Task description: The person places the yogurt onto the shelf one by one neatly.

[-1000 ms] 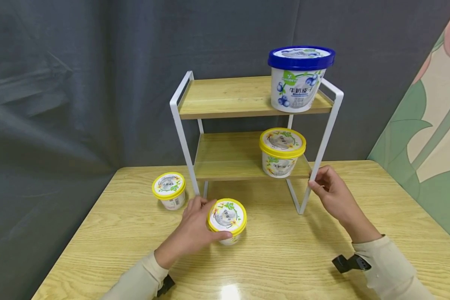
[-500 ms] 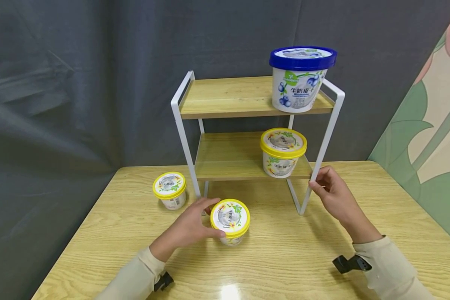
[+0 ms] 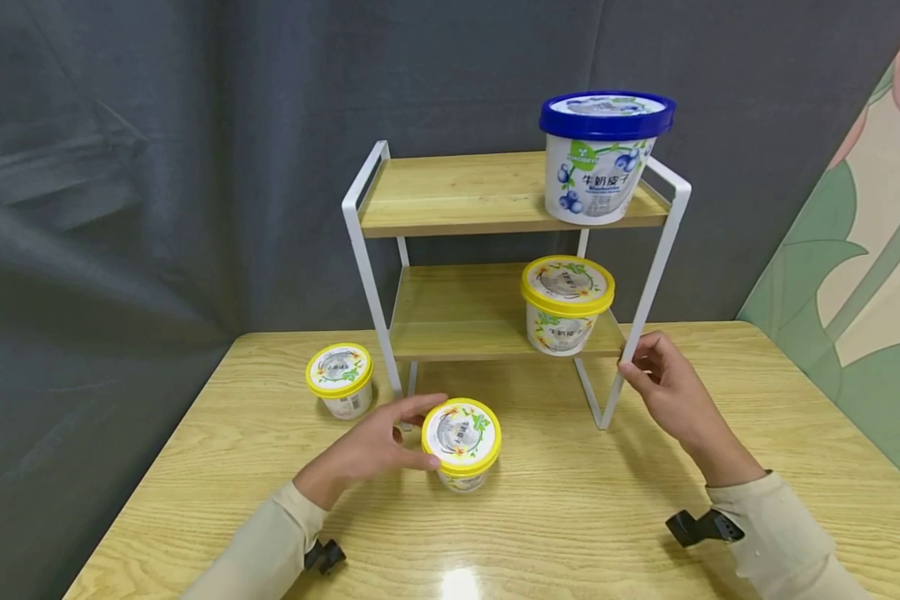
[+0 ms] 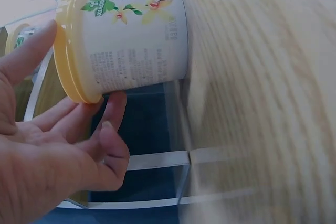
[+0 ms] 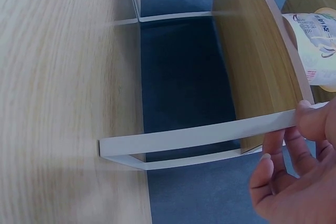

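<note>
A small yellow-lidded tub (image 3: 461, 437) stands upright on the table before the rack's left front leg. My left hand (image 3: 367, 454) has thumb and fingertips at the left side of its lid; in the left wrist view the thumb of that hand (image 4: 58, 150) and its fingers touch opposite sides of the tub's rim (image 4: 68, 45). At the two-tier rack (image 3: 510, 227), my right hand (image 3: 671, 396) pinches the white right front leg beside the lower shelf. The right wrist view shows this hand (image 5: 299, 166) with its thumb on the white frame (image 5: 194, 134).
Another yellow-lidded tub (image 3: 339, 379) stands on the table (image 3: 570, 533) left of the rack. One more (image 3: 566, 304) is on the lower shelf, at the right. A larger blue-lidded tub (image 3: 603, 158) stands above it on the top shelf. A dark curtain (image 3: 120, 208) hangs behind.
The tub by my left hand has moved slightly right and its lid print has turned. My left hand has shifted a little left, its fingers less wrapped over the lid. My right hand stays put.
</note>
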`<move>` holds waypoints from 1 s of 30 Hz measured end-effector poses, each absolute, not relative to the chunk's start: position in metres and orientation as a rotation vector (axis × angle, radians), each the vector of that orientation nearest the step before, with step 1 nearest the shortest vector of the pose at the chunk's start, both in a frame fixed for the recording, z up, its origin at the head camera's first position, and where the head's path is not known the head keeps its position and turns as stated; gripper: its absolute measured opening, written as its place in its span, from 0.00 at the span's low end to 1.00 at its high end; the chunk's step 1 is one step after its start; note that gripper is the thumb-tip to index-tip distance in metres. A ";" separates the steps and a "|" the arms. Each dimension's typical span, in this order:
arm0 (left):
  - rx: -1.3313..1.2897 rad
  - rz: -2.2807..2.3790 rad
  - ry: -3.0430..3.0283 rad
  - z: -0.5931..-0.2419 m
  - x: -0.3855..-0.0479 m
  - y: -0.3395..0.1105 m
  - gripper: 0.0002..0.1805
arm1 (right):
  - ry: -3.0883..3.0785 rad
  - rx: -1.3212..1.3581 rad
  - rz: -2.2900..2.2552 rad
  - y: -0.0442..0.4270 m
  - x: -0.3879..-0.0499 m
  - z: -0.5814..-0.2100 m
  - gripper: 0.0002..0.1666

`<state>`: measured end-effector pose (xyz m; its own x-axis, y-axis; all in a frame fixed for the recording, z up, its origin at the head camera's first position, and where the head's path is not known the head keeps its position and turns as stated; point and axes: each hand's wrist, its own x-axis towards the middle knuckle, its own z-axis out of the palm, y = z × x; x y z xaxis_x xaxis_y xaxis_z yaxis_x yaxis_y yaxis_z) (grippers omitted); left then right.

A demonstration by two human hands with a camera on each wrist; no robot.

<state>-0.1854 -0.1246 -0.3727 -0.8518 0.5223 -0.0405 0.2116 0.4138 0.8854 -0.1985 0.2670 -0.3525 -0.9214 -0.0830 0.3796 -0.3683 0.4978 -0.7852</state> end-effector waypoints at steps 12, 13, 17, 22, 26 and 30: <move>0.669 1.583 2.033 -0.382 -0.193 -0.131 0.44 | -2.442 0.394 1.385 0.267 -0.198 -0.354 0.12; 0.666 1.591 2.023 -0.382 -0.193 -0.131 0.44 | -2.442 0.395 1.384 0.267 -0.198 -0.354 0.12; 0.652 1.608 2.010 -0.383 -0.193 -0.132 0.43 | -2.435 0.397 1.387 0.268 -0.199 -0.353 0.10; 0.565 1.594 2.070 -0.381 -0.185 -0.124 0.48 | -2.430 0.404 1.394 0.268 -0.199 -0.353 0.10; 0.534 1.521 2.189 -0.381 -0.173 -0.110 0.62 | -2.427 0.416 1.390 0.268 -0.200 -0.354 0.09; 0.461 1.494 2.305 -0.381 -0.165 -0.101 0.67 | -2.417 0.440 1.383 0.267 -0.200 -0.354 0.08</move>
